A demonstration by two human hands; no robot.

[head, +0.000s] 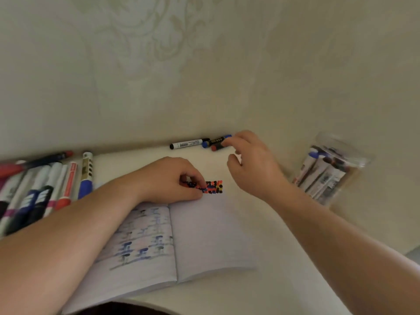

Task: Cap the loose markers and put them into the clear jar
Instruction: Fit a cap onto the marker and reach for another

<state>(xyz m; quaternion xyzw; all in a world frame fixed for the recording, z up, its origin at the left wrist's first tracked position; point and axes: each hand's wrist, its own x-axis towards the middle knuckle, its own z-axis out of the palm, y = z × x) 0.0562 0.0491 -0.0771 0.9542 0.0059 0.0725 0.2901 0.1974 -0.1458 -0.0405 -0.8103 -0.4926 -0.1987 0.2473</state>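
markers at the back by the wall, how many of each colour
black marker: 1
blue marker: 1
red marker: 1
total: 3

two bare forearms, left hand (168, 178) and right hand (254, 164), no sleeves or jewellery showing.
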